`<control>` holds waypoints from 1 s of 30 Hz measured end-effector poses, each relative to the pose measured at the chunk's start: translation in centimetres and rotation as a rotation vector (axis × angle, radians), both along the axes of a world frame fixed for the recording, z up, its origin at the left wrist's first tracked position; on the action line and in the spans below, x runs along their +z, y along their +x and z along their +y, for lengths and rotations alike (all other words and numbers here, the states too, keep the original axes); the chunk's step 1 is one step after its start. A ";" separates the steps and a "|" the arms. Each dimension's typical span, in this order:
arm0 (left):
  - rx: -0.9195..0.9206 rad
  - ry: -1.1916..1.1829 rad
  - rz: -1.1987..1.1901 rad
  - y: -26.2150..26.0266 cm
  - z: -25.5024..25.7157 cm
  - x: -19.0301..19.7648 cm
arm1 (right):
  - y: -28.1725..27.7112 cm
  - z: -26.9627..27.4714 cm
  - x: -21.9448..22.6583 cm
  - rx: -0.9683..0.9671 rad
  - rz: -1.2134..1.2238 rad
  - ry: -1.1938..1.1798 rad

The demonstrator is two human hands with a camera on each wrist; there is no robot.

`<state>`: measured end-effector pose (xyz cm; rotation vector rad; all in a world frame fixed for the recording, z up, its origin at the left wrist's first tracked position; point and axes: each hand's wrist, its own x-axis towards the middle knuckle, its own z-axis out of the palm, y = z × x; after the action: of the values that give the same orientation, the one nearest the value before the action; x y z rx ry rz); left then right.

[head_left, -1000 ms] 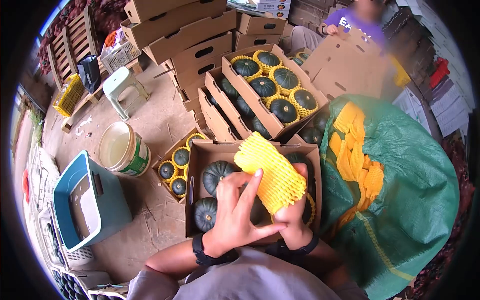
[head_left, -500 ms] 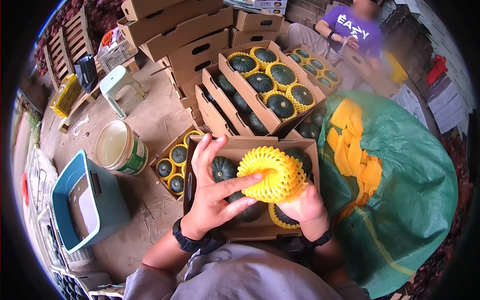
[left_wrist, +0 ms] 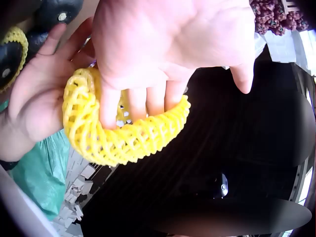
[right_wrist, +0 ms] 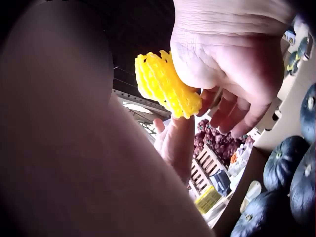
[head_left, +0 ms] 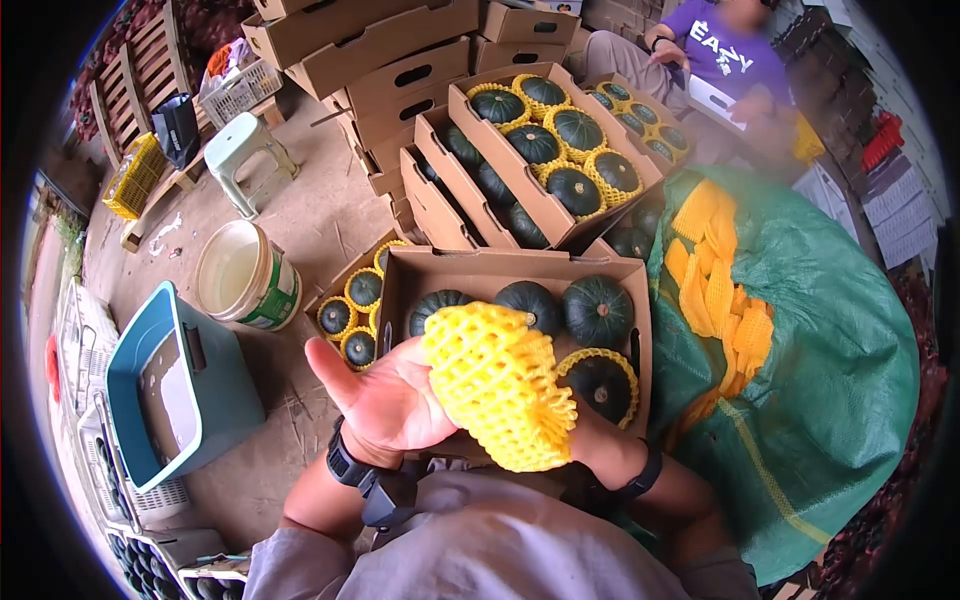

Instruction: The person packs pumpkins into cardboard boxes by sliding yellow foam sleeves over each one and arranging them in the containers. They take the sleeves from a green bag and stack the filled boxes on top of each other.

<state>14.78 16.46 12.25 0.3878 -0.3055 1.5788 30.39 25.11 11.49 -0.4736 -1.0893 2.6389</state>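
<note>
A yellow foam net sleeve [head_left: 500,390] is stretched between my hands, over a cardboard box [head_left: 515,265] of dark green pumpkins [head_left: 598,310]. My left hand [head_left: 395,405] is palm up, its thumb spread away. In the left wrist view its straight fingers [left_wrist: 155,98] reach inside the sleeve. My right hand [head_left: 610,450] is at the sleeve's ruffled right end, partly behind it. Its fingers [right_wrist: 239,113] bend loosely in the right wrist view; I cannot tell whether they grip the net. One pumpkin [head_left: 600,385] at the box's near right wears a yellow net.
A green sack [head_left: 830,340] with flat yellow nets [head_left: 735,340] stands right. Behind are boxes of netted pumpkins [head_left: 535,143] and stacked cartons [head_left: 410,75]. A blue tub [head_left: 215,390], a bucket [head_left: 250,275] and a stool [head_left: 245,150] stand left. A person [head_left: 730,50] sits at the back.
The sleeve has come lower and left, from round the right hand to between both hands. The left hand has turned palm up with its fingers inside it. The person behind has lowered a cardboard sheet.
</note>
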 end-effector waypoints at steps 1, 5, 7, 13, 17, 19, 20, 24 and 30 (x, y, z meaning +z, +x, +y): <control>0.020 0.036 0.059 -0.4 -0.1 -0.3 | 0.1 1.2 -1.3 0.040 -0.053 0.375; 0.208 -0.287 0.096 -1.0 -1.1 1.0 | 0.6 1.3 -2.8 0.367 -0.622 1.709; 0.366 -0.427 0.331 -1.8 -1.7 0.6 | -0.1 -0.9 -3.1 0.477 -0.779 1.843; 0.605 -0.690 0.551 -2.9 -3.8 -0.5 | -0.7 -0.9 -5.0 0.507 -0.785 1.760; 0.756 -0.766 0.619 -3.5 -4.8 -1.3 | 1.6 1.9 -5.2 0.178 -0.283 1.029; 0.757 -0.798 0.643 -3.4 -5.3 -1.6 | 2.5 1.8 -4.0 0.065 -0.032 0.158; 0.752 -0.808 0.655 -3.4 -5.4 -1.9 | 3.0 1.9 -3.3 0.013 0.105 -0.176; 0.595 -0.711 0.656 -3.1 -5.1 -2.6 | 3.5 2.6 -2.7 -0.086 0.466 -0.542; 0.329 -0.502 0.722 -0.4 -3.0 -1.7 | 4.6 3.1 -2.2 -0.430 0.346 -0.155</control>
<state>14.34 13.50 10.53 0.5975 0.7277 1.6508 35.02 28.25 9.34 -0.2322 -0.6024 2.3133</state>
